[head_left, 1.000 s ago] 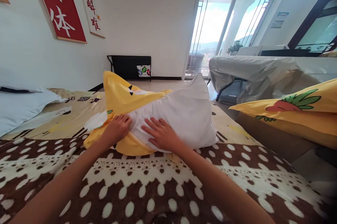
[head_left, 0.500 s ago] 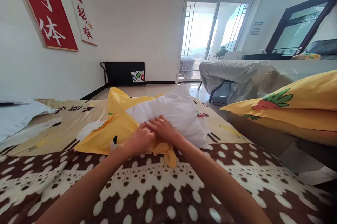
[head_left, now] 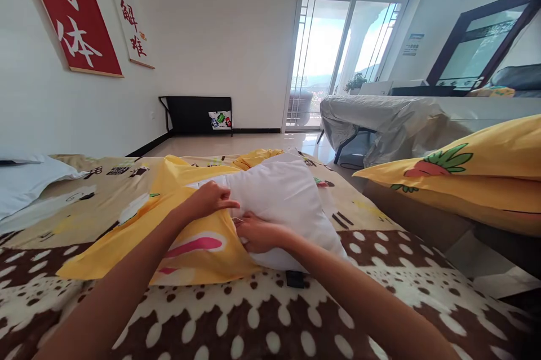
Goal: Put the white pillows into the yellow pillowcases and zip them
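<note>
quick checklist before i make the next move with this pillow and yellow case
1. Right hand clenched at the yellow pillowcase opening: ok.
2. Left hand gripping the case's upper edge: cannot tell.
3. White pillow fully inside: not ok, mostly bare.
4. Case unbunched: not ok, gathered behind the pillow.
5. Blanket clear near pillow: not ok, small black object lies there.

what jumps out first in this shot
A white pillow, half inside a yellow pillowcase, lies mid-bed on a brown dotted blanket; the left hand rests at the case's mouth, the right hand is curled on its edge. A second yellow pillow sits at right, a red banner hangs upper left.
</note>
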Tool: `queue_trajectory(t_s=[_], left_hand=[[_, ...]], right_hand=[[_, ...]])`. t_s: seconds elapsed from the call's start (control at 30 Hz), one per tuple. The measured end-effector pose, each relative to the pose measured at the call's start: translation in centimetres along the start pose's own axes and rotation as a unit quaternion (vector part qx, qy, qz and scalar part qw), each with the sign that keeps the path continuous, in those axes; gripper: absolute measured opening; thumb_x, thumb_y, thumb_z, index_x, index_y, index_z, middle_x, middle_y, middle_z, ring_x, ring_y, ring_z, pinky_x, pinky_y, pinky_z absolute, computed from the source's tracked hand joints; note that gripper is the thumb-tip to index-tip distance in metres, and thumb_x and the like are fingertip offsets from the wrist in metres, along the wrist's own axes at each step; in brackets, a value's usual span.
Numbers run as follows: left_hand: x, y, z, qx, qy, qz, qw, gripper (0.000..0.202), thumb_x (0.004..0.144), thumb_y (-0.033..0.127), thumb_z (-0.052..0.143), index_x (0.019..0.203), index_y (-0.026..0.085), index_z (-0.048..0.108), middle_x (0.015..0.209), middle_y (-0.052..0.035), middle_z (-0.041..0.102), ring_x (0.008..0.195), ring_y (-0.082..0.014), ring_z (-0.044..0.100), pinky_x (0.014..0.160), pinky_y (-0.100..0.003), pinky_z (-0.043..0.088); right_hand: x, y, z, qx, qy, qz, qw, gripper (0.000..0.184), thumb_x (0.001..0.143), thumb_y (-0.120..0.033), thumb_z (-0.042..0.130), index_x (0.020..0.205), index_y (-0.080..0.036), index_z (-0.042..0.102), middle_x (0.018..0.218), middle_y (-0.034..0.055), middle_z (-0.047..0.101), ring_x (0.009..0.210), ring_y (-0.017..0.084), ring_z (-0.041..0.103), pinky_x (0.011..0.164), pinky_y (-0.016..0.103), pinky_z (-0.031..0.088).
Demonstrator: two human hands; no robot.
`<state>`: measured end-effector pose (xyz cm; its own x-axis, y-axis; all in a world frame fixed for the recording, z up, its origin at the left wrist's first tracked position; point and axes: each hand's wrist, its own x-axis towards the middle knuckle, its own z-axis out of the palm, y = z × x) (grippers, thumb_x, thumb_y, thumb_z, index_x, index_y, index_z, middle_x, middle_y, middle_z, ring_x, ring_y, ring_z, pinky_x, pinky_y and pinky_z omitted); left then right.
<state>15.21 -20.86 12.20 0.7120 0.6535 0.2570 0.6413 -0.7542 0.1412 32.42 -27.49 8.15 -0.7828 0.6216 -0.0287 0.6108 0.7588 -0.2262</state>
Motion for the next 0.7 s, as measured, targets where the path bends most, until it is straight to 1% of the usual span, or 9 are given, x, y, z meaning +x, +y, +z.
queue_trajectory(t_s=[0.1, 0.17, 0.23, 0.3, 0.37, 0.43, 0.53, 0.63, 0.7], left_hand=[[-0.5, -2.4, 2.3, -0.018, 0.037, -0.077, 0.996, 0.058, 0.088, 0.060, 0.030, 0.062, 0.018, 0.060, 0.063, -0.0032, 0.063, 0.060, -0.0153, 0.053, 0.058, -0.026, 0.032], [-1.0, -3.2, 4.1, -0.019, 0.022, -0.104, 0.994, 0.066, 0.090, 0.060, 0.020, 0.063, 0.018, 0.063, 0.068, -0.0056, 0.067, 0.063, -0.0169, 0.058, 0.059, -0.026, 0.034], [-1.3, -3.2, 5.7, -0.010, 0.005, -0.116, 0.993, 0.071, 0.089, 0.063, 0.017, 0.058, 0.018, 0.063, 0.066, -0.0080, 0.068, 0.063, -0.0191, 0.061, 0.057, -0.027, 0.036], [-1.2, -2.5, 6.7, 0.009, 0.005, -0.114, 0.993, 0.072, 0.087, 0.065, 0.020, 0.055, 0.018, 0.063, 0.064, -0.0100, 0.068, 0.061, -0.0212, 0.062, 0.056, -0.028, 0.036], [-0.9, -1.3, 6.8, 0.038, 0.028, -0.106, 0.993, 0.070, 0.088, 0.063, 0.023, 0.057, 0.016, 0.064, 0.065, -0.0124, 0.068, 0.062, -0.0233, 0.062, 0.061, -0.031, 0.039], [-1.1, 0.3, 6.1, 0.070, 0.067, -0.097, 0.991, 0.065, 0.092, 0.053, 0.022, 0.063, 0.014, 0.066, 0.069, -0.0146, 0.069, 0.069, -0.0252, 0.063, 0.074, -0.038, 0.040], [-3.6, 2.5, 5.0, 0.108, 0.190, -0.030, 0.975, 0.050, 0.095, 0.036, 0.026, 0.077, 0.013, 0.066, 0.080, -0.0142, 0.069, 0.081, -0.0248, 0.061, 0.084, -0.041, 0.038], [-8.1, 3.7, 4.8, 0.138, 0.342, 0.170, 0.914, 0.025, 0.088, 0.025, 0.042, 0.094, 0.013, 0.062, 0.095, -0.0145, 0.067, 0.096, -0.0246, 0.058, 0.086, -0.040, 0.041], [-10.8, 3.6, 5.3, 0.160, 0.345, 0.264, 0.886, 0.029, 0.083, 0.026, 0.051, 0.109, 0.013, 0.058, 0.108, -0.0154, 0.064, 0.112, -0.0274, 0.053, 0.095, -0.044, 0.037]], right_hand=[[-5.2, 0.6, -3.0, 0.135, 0.072, -0.018, 0.988, 0.030, 0.082, -0.026, 0.056, 0.110, -0.020, 0.063, 0.119, 0.0073, 0.062, 0.116, 0.021, 0.052, 0.102, 0.038, 0.034], [-8.8, 2.7, -4.8, 0.219, 0.197, 0.109, 0.949, 0.034, 0.082, -0.037, 0.057, 0.112, -0.022, 0.064, 0.116, 0.0066, 0.064, 0.114, 0.021, 0.054, 0.100, 0.036, 0.038], [-11.6, 4.9, -5.2, 0.246, 0.336, 0.301, 0.858, 0.041, 0.076, -0.043, 0.063, 0.111, -0.021, 0.065, 0.115, 0.0087, 0.065, 0.111, 0.025, 0.055, 0.098, 0.039, 0.040], [-13.2, 6.3, -4.0, 0.303, 0.396, 0.429, 0.753, 0.050, 0.068, -0.045, 0.069, 0.111, -0.020, 0.064, 0.116, 0.0107, 0.064, 0.109, 0.027, 0.057, 0.093, 0.040, 0.044], [-13.5, 6.4, -1.9, 0.403, 0.405, 0.471, 0.672, 0.053, 0.065, -0.046, 0.072, 0.108, -0.017, 0.064, 0.115, 0.0125, 0.064, 0.103, 0.027, 0.060, 0.086, 0.039, 0.048], [-12.7, 5.8, -0.3, 0.470, 0.416, 0.465, 0.625, 0.049, 0.065, -0.046, 0.070, 0.102, -0.013, 0.065, 0.108, 0.0138, 0.067, 0.095, 0.026, 0.063, 0.080, 0.037, 0.051], [-11.1, 5.0, -0.3, 0.481, 0.450, 0.443, 0.608, 0.043, 0.061, -0.040, 0.072, 0.094, -0.012, 0.065, 0.096, 0.0134, 0.070, 0.082, 0.024, 0.065, 0.069, 0.034, 0.053], [-10.2, 4.7, -3.3, 0.482, 0.495, 0.410, 0.595, 0.041, 0.054, -0.032, 0.075, 0.089, -0.014, 0.064, 0.087, 0.0095, 0.070, 0.073, 0.022, 0.064, 0.062, 0.031, 0.052], [-9.8, 3.7, -6.1, 0.470, 0.535, 0.367, 0.598, 0.041, 0.049, -0.031, 0.078, 0.084, -0.015, 0.063, 0.081, 0.0061, 0.069, 0.069, 0.020, 0.063, 0.059, 0.030, 0.051]])
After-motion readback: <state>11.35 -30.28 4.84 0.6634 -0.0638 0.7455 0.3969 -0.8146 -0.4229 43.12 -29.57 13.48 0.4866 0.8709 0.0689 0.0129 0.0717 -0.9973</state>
